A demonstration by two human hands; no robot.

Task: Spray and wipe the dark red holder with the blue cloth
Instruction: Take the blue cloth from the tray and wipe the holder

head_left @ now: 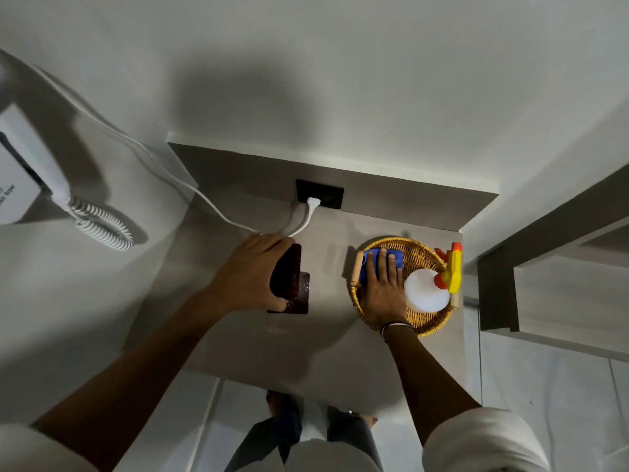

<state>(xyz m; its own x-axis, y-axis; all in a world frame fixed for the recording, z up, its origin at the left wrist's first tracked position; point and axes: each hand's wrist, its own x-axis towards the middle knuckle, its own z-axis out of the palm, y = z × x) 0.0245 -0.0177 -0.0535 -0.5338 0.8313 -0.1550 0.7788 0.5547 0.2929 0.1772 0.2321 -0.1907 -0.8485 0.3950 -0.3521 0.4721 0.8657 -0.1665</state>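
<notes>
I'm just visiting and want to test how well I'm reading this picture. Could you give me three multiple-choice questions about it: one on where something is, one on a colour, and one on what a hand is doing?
1. Where does the blue cloth lie?
A. In the wicker basket
B. On the floor
C. Hung on the wall

2. What colour is the spray bottle's trigger head?
A. Green and black
B. Yellow and orange-red
C. Plain white

3. What is the left hand doing?
A. Resting flat on the counter
B. Pulling out the plug
C. Gripping the dark red holder

Answers:
1. A: the cloth sits inside the wicker basket, under the right hand.
2. B: the head beside the white bottle body is yellow with orange-red parts.
3. C: its fingers wrap around the dark red holder on the counter.
</notes>
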